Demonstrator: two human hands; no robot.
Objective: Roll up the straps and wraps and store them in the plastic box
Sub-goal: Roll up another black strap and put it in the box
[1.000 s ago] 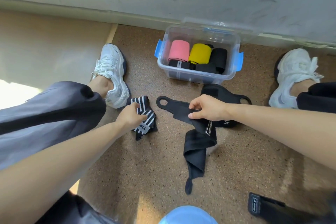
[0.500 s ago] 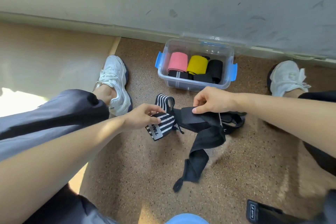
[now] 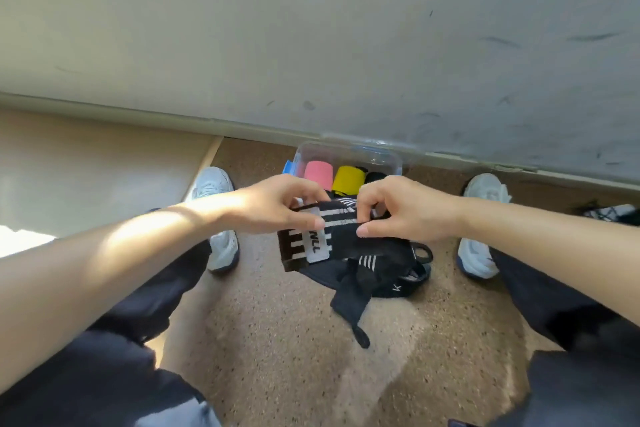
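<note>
Head view: we see the left hand [image 3: 273,206] and the right hand [image 3: 408,210] meeting at the centre of the frame, both holding the striped wrap [image 3: 337,224] off the floor. The fingers of each hand are curled and pinch the wrap's upper edge, the left at its left end and the right at its right end, with the right thumb pressed on the front of the fabric. The wrap is black with white stripes, and a white label [image 3: 316,246] hangs down from it just below the left hand. Under the wrap, slightly right of centre, we see a heap of black straps [image 3: 391,282] lying on the speckled floor [image 3: 277,340], one narrow end trailing toward the bottom of the frame. Just above the hands sits the clear plastic box [image 3: 349,149] against the wall [image 3: 311,45]; inside it we make out a pink roll [image 3: 318,170], a yellow roll [image 3: 348,177] and a black roll [image 3: 375,177] side by side. A white shoe [image 3: 216,218] stands at the left of the hands and another white shoe [image 3: 481,229] at the right.
</note>
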